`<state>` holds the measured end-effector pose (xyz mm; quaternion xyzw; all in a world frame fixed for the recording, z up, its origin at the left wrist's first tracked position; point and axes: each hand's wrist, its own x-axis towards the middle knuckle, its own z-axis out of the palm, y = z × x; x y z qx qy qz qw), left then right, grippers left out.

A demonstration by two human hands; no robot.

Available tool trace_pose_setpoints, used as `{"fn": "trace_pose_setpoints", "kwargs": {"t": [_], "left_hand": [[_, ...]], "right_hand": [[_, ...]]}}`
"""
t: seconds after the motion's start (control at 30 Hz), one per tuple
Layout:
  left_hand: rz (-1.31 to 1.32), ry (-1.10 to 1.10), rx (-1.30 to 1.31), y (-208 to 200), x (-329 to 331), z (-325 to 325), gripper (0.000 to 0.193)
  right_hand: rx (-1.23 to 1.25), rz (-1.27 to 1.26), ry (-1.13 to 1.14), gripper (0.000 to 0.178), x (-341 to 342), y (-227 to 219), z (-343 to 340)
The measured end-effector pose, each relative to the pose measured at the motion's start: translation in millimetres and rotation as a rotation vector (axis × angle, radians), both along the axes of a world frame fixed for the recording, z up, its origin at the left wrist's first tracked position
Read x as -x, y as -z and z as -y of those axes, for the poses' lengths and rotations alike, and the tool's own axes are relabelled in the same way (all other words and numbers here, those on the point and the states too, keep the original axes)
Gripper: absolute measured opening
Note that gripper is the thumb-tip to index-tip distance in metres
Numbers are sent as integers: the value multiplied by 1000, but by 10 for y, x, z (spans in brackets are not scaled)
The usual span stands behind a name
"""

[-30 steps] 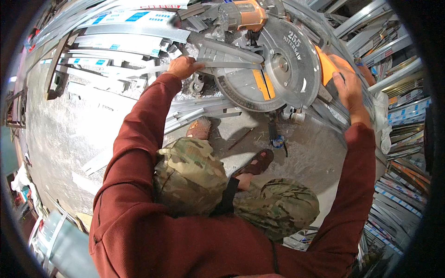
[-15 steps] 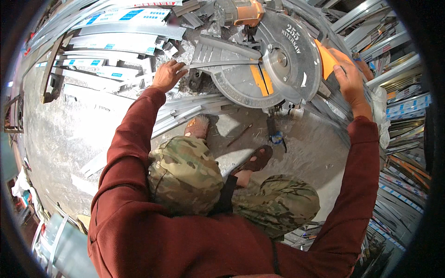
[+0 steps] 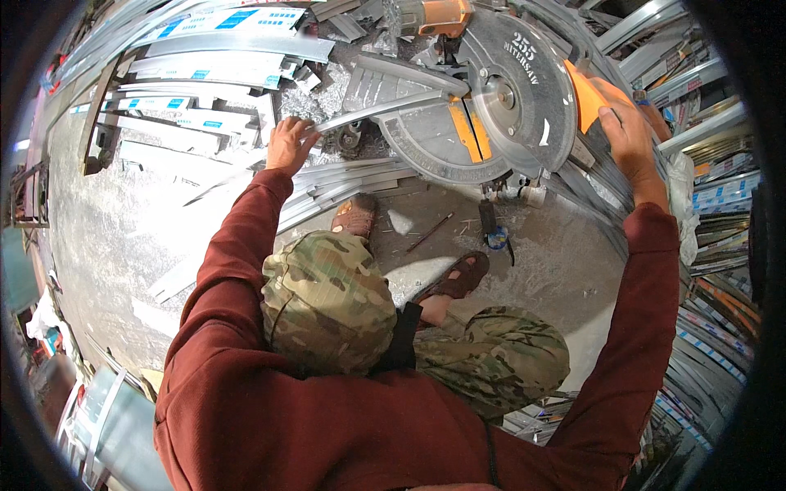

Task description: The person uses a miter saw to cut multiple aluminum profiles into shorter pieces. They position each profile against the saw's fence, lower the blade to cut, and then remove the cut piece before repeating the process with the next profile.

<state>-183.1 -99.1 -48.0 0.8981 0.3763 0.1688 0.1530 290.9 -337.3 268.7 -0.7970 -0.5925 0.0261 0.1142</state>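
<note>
A mitre saw stands ahead of me, its grey round blade guard (image 3: 536, 90) over a turntable (image 3: 409, 143) with a yellow slotted insert (image 3: 470, 131). My right hand (image 3: 629, 139) is wrapped round the saw's orange handle (image 3: 585, 96). In my left hand (image 3: 290, 146), left of the saw, the fingers grip a thin metal strip (image 3: 377, 108). The strip's right end lies over the turntable near the fence (image 3: 413, 74), short of the insert. Its other end slants down to the left past my hand. My left palm hides part of the strip.
Several metal profiles (image 3: 196, 119) with white and blue film lie at the far left. More lengths (image 3: 352, 182) lie between saw and feet. Stacked profiles (image 3: 720, 196) fill the right side. A thin rod (image 3: 430, 232) and a dark clamp-like part (image 3: 491, 225) are on the floor.
My left hand has moved slightly left and toward me, drawing the strip's right end back from the insert. My right hand keeps its grip on the handle.
</note>
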Motion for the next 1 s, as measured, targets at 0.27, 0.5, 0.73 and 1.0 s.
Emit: {"fn": "trace_pose_setpoints", "kwargs": {"t": [0.27,0.5,0.73,1.0], "left_hand": [[63,213,-16,-294,-1083,82,55],[-60,423,60,-306,-1548,93,43],[-195,447,323,-675,-1570,265,35],[-306,421,435,-924,-441,922,42]], "right_hand": [[-89,152,-139,32,-119,118,63],[-173,228,-234,25,-274,217,161],[39,33,-59,45,-103,34,2],[40,-331,43,46,-562,408,20]]}}
